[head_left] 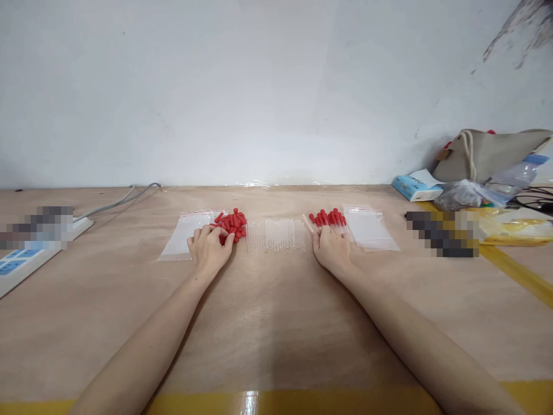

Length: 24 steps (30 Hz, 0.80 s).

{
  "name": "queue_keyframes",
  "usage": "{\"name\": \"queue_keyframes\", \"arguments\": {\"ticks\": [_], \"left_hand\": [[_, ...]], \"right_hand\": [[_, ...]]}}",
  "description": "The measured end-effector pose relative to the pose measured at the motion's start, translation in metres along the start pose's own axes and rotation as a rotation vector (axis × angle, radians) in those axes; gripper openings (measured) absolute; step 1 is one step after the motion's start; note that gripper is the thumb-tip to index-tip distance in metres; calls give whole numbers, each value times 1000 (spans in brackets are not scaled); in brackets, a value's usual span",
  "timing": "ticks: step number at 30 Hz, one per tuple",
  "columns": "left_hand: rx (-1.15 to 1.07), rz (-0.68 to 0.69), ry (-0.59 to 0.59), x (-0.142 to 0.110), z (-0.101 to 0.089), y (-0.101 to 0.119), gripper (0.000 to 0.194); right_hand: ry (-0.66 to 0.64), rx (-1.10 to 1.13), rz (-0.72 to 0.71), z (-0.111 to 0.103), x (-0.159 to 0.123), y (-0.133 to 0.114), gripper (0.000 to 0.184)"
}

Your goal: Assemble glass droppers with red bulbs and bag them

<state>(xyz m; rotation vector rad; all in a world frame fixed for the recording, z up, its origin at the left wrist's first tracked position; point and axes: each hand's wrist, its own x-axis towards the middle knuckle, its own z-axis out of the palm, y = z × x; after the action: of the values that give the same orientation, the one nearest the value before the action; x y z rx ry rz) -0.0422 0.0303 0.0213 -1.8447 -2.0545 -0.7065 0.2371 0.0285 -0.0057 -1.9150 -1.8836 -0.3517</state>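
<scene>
My left hand [209, 246] reaches into a pile of small red rubber bulbs [235, 221]. Its thumb and fingers are bent together around a bulb at the near side of the pile; the fingertips are partly hidden. Between my hands lies a row of thin clear dropper tubes [280, 233], side by side. My right hand [332, 249] is closed, with a bare clear tube [307, 223] slanting up and left from its thumb side. Just beyond its fingers are several droppers with red bulbs [330, 217] on their ends, their tubes partly covered by the hand.
Clear zip bags lie at the left [176, 233] and right [371, 227]. A power strip [47, 253] with a grey cable is far left. At the right are a blue tissue box [417, 187], a beige bag [496, 155], a yellow plastic package [514, 227] and a blurred dark object [443, 233].
</scene>
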Motion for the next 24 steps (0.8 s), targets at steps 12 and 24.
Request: {"name": "queue_keyframes", "arguments": {"ticks": [12, 24], "left_hand": [[34, 22, 8, -1, 1, 0, 27], [-27, 47, 117, -2, -2, 7, 20]], "right_hand": [[74, 361, -183, 4, -12, -4, 16], [118, 463, -289, 6, -12, -3, 23]]}}
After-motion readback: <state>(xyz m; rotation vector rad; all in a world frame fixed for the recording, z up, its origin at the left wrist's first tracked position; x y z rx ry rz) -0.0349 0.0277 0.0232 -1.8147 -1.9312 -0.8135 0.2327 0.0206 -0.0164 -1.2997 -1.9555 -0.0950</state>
